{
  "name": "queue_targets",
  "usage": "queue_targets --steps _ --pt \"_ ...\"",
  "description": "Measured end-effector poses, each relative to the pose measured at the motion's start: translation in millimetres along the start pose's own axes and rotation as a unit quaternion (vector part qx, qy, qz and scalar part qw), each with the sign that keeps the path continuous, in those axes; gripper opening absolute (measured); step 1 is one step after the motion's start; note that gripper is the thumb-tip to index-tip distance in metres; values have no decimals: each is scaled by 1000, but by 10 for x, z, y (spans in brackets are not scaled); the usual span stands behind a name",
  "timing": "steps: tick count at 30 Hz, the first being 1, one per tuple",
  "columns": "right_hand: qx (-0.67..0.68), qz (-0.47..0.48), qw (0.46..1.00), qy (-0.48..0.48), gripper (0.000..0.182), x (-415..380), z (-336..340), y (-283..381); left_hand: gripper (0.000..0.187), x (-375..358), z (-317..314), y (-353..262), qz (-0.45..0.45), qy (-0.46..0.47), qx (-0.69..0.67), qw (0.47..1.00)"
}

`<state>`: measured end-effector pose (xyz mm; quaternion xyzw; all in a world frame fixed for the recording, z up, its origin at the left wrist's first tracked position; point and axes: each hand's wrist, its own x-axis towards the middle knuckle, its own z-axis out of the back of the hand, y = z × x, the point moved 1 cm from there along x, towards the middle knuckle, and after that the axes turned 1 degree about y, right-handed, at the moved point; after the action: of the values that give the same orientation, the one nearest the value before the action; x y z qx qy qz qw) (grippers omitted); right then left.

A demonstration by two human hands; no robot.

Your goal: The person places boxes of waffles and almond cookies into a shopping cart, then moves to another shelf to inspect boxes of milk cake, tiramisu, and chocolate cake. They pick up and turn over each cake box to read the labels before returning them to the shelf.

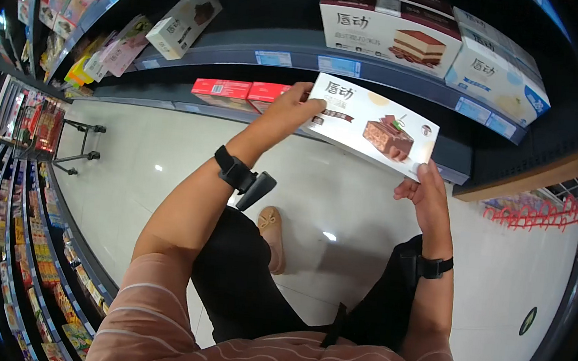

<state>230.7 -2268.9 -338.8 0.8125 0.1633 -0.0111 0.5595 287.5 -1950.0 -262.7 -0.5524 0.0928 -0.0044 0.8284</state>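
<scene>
A white cake box (356, 121) with a picture of a chocolate cake slice is held between my two hands, slightly tilted, in front of the shelf. My left hand (294, 105) grips its left end, thumb on the printed face. At the lower right corner, my right hand (427, 189) pinches the box with thumb and fingers. Behind and above it on the shelf stand a brown-topped tiramisu cake box (388, 34) and a white and blue cake box (497, 75).
Red boxes (222, 92) lie on the lower shelf; a white carton (184, 21) leans on the upper one. Red hooks (533, 214) jut out at right. A loaded cart (41, 121) and stocked shelves (35, 248) are at left. My foot (270, 234) is on the tiled floor.
</scene>
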Motion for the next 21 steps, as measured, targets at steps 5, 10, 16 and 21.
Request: queue_targets --steps 5,10,16,21 --pt "8 6 1000 -11 41 4 -77 16 69 -11 20 10 -9 -8 6 1000" --pt "6 11 1000 -3 41 -1 -68 7 69 -15 17 12 0 -13 -4 1000" --pt "-5 14 1000 6 42 21 -18 -18 69 -4 20 41 8 -5 -21 1000" --pt "-4 16 1000 12 44 38 12 -49 69 1 18 62 -1 -6 -12 1000"
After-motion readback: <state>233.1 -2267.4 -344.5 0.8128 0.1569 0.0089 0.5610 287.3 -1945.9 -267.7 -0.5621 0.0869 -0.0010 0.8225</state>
